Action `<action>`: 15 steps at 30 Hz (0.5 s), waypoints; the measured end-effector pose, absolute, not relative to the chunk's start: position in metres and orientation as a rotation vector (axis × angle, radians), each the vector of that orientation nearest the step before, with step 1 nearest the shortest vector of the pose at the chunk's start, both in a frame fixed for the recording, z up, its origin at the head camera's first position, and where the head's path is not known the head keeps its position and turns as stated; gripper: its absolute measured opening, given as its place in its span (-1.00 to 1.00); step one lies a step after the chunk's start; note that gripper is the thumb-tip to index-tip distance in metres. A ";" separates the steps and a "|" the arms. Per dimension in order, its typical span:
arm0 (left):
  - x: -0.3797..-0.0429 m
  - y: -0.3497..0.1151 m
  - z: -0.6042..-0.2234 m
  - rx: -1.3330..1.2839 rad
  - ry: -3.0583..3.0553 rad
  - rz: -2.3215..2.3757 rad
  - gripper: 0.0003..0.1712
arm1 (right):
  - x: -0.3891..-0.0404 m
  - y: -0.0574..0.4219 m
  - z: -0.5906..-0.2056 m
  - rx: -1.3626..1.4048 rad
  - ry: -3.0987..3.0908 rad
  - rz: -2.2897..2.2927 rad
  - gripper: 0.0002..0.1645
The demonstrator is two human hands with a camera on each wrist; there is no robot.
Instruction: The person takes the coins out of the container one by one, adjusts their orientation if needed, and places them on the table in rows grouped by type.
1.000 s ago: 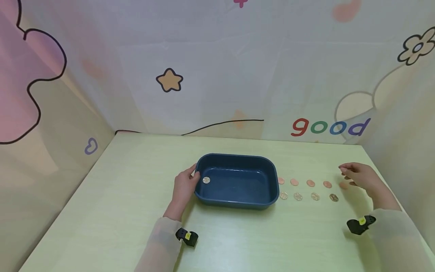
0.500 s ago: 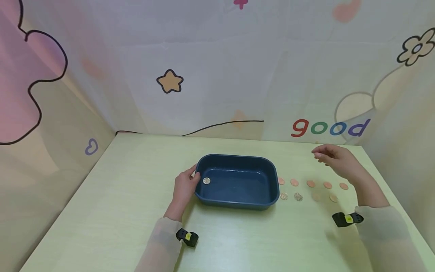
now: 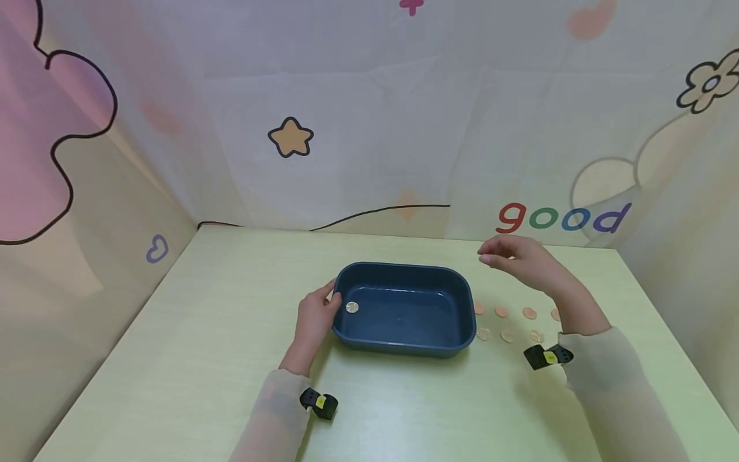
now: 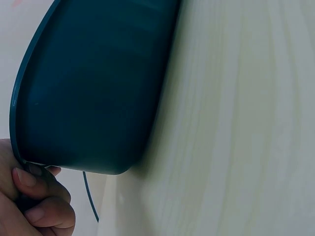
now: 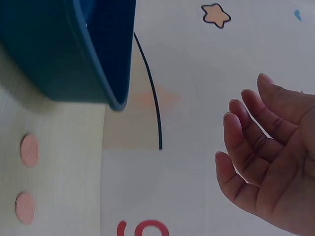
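My left hand [image 3: 314, 321] grips the left end of a dark blue rectangular plastic basin [image 3: 404, 346], its thumb over the rim. Curled fingers [image 4: 47, 209] show at that rim in the left wrist view. One shiny coin [image 3: 352, 308] lies inside the basin near the left end. Above the table, just beyond the basin's right end, hovers my right hand [image 3: 528, 262]. Its fingers are loosely bent and spaced in the right wrist view, and no object shows among them. Beneath are a row of copper-coloured coins [image 3: 529, 313] and a row of paler coins [image 3: 507, 335], partly hidden by the right arm.
The pale wooden table [image 3: 190, 359] extends around the basin. A printed cloth backdrop [image 3: 369, 128] with a star and the word "good" rises along the back edge and both sides. A black camera [image 3: 319, 403] is strapped on each wrist.
My right hand has moved left from the far right end of the coin rows, rising toward the basin's right end. The left hand and the basin stay where they were.
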State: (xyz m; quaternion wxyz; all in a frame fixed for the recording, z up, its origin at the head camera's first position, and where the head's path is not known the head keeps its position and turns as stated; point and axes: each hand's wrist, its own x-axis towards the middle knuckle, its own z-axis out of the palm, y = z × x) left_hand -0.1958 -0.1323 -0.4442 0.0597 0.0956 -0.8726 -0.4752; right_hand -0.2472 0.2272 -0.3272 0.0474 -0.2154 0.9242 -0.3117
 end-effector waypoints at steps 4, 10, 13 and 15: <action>-0.196 -0.132 -0.445 0.278 -2.635 -1.435 -0.50 | -0.252 0.207 -0.322 -0.702 2.797 -0.919 -0.69; -0.196 -0.133 -0.445 0.280 -2.640 -1.422 -0.50 | -0.264 0.179 -0.319 -0.749 2.731 -0.848 -0.69; -0.196 -0.133 -0.445 0.283 -2.643 -1.424 -0.50 | -0.272 0.166 -0.320 -0.798 2.673 -0.792 -0.71; -0.196 -0.132 -0.444 0.285 -2.645 -1.428 -0.50 | -0.277 0.158 -0.322 -0.836 2.637 -0.747 -0.72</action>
